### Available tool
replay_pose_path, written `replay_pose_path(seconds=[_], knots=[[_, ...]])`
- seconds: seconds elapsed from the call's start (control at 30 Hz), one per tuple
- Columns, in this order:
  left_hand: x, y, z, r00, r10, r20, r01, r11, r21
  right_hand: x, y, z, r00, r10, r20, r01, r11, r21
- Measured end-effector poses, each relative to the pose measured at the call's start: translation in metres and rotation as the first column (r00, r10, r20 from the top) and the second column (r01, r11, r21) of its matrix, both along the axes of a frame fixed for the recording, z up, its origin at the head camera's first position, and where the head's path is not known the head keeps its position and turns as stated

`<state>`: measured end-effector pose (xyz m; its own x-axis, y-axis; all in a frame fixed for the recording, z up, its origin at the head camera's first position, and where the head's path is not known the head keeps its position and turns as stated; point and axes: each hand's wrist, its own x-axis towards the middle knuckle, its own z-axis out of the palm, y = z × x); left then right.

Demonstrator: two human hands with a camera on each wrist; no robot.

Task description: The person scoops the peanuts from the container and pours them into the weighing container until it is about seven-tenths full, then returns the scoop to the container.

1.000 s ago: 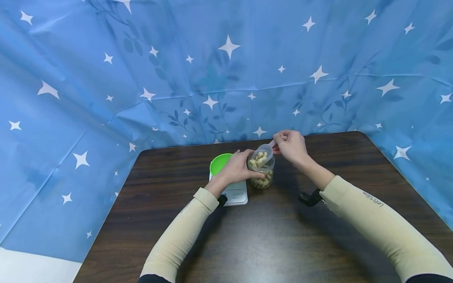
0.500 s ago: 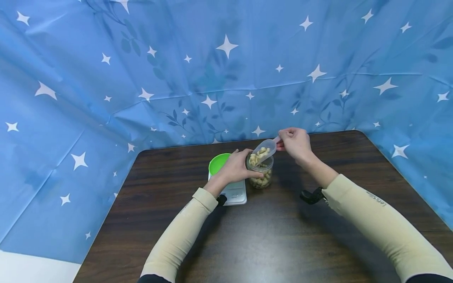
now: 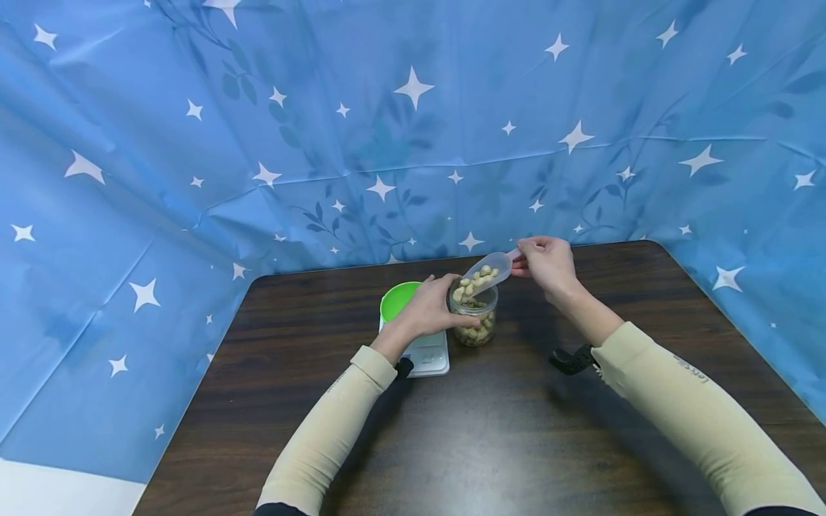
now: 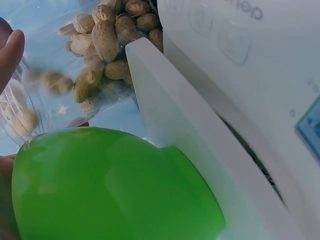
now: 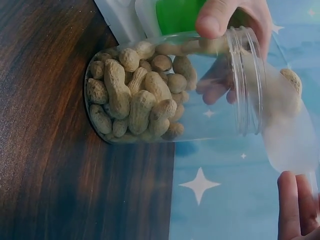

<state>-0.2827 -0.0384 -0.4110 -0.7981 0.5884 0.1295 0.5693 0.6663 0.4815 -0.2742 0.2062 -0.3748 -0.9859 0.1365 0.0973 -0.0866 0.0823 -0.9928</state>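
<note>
A clear round jar (image 3: 474,333) stands upright on the table, partly filled with unshelled peanuts (image 5: 142,107). My left hand (image 3: 429,307) grips the jar near its rim, thumb toward me. Between the thumb and fingers of my right hand (image 3: 548,265) is the handle of a translucent scoop (image 3: 499,265). Its bowl slopes down to the left into the jar's mouth, with peanuts lying in it. One peanut is blurred inside the jar in the left wrist view. A green bowl (image 4: 105,185) sits on a white kitchen scale (image 3: 429,355), partly hidden behind my left hand.
The dark wood-grain table (image 3: 484,444) ends against a blue curtain (image 3: 361,107) with white stars. The scale stands just left of the jar, close to my left wrist. A black strap (image 3: 571,360) hangs below my right wrist.
My right hand has moved a little right, drawing the scoop bowl up out of the jar and tilting it toward the mouth. The left hand and jar have stayed in place.
</note>
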Motion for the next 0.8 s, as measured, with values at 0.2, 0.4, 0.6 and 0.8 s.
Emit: replay_pose_path(seconds=[0.2, 0.4, 0.6, 0.8], knots=[[0.001, -0.002, -0.001, 1.000, -0.020, -0.021, 0.021, 1.000, 0.019, 0.000, 0.003, -0.002, 1.000, -0.016, 0.023, 0.016, 1.000, -0.015], [0.003, -0.006, 0.005, 0.999, -0.002, -0.032, 0.002, 1.000, -0.018, -0.001, 0.004, -0.002, 0.999, -0.023, 0.041, 0.024, 0.999, -0.036], [0.005, -0.022, 0.014, 0.999, 0.033, -0.004, -0.033, 0.999, -0.021, -0.005, 0.002, 0.003, 0.999, -0.020, 0.031, 0.022, 0.997, -0.073], [0.005, -0.043, 0.019, 0.995, 0.097, 0.037, -0.096, 0.995, -0.014, -0.009, -0.006, 0.011, 1.000, -0.009, 0.008, 0.010, 0.993, -0.119]])
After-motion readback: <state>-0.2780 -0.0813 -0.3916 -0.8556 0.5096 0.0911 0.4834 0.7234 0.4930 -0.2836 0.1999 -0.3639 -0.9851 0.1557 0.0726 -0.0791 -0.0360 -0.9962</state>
